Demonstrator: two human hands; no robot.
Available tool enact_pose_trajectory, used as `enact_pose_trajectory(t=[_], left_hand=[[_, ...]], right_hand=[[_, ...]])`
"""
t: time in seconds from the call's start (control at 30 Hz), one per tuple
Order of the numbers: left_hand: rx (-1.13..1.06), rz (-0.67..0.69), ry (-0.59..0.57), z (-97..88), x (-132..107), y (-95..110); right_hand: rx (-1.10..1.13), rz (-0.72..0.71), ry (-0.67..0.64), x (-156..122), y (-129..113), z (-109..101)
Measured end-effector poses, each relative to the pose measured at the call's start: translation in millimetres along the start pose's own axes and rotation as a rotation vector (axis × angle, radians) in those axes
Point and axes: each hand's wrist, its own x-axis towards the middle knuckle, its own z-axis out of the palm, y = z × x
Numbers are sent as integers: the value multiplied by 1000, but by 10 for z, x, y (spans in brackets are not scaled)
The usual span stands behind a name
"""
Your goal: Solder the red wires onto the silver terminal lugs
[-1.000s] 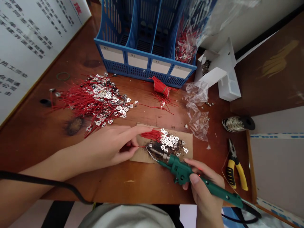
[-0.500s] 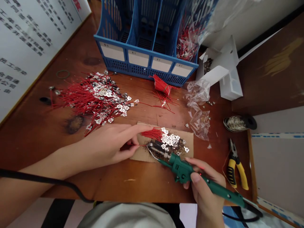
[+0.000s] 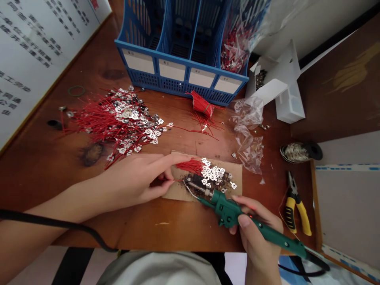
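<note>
My left hand (image 3: 148,176) pinches a thin red wire (image 3: 177,180) between thumb and fingertip. At the wire's far end sits a small metal tab (image 3: 188,179) on the scorched cardboard (image 3: 178,194). My right hand (image 3: 258,229) is wrapped round a green soldering iron (image 3: 227,209) with a solder feed tube. The iron's tip and the fed solder meet at or close by the tab; exact contact is too small to tell. Just beyond lies a bunch of red wires with metal tabs (image 3: 212,172), the left index finger reaching along its wire ends.
A large heap of tabbed red wires (image 3: 118,118) lies at left. Behind stand a blue divided rack (image 3: 181,67), a tied red wire bundle (image 3: 202,105) and a white box (image 3: 287,103). At right are plastic bags (image 3: 249,134), a solder spool (image 3: 299,152) and yellow-handled pliers (image 3: 297,206).
The view has shifted very slightly. Both hands, the wire and the soldering iron keep practically the same positions.
</note>
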Motion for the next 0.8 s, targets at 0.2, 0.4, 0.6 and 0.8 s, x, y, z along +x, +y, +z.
enact_pose_trajectory(t=[0.2, 0.4, 0.6, 0.8], left_hand=[[18, 0, -1, 6, -4, 0], [14, 11, 9, 6, -4, 12], [22, 25, 10, -4, 1, 27], [17, 20, 22, -9, -1, 33]], right_hand=[[-14, -14, -5, -9, 11, -21], [-59, 30, 39, -13, 11, -24], [-78, 6, 33, -17, -2, -18], [-107, -42, -14, 3, -31, -12]])
